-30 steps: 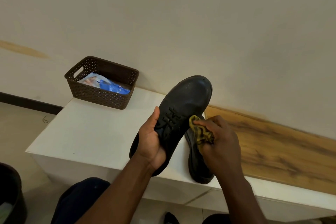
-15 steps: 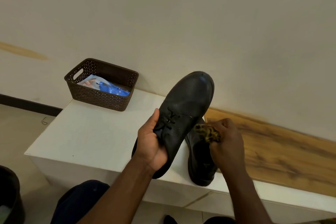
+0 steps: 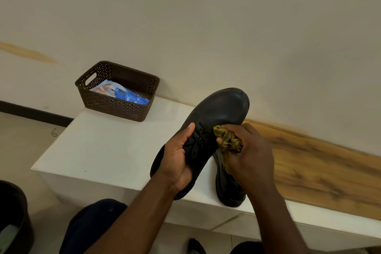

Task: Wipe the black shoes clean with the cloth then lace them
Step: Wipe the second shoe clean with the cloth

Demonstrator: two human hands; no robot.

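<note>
The shoe (image 3: 214,121) is held up off the worktop (image 3: 107,150), toe pointing away and up toward the wall (image 3: 206,16), its laces (image 3: 199,136) partly threaded near the thumb. The left hand (image 3: 177,163) makes the grip on it: fingers curled under the sole side and the thumb laid across the laced top, so the heel end is covered by the palm and wrist. Just right of that grip, the right hand (image 3: 250,152) is curled round a bunched yellow-green cloth (image 3: 227,139), pinching it tight and pressing it against the shoe's right flank, just past the laces. Directly below the right hand and partly hidden by it and by the held shoe, the second shoe (image 3: 228,187) lies on the worktop with its heel at the near edge; its front is out of sight. To the right of both hands the worktop turns to a wood-grain surface (image 3: 321,169) running along the wall. Well left of the left grip and farther back, a brown perforated basket (image 3: 115,107) stands at the worktop's far corner against the wall, with a blue and white packet (image 3: 121,93) inside. Below the hands, a dark trouser knee (image 3: 92,227) shows, and at the lower left edge stands a dark bin (image 3: 14,216) on the floor (image 3: 22,142).
</note>
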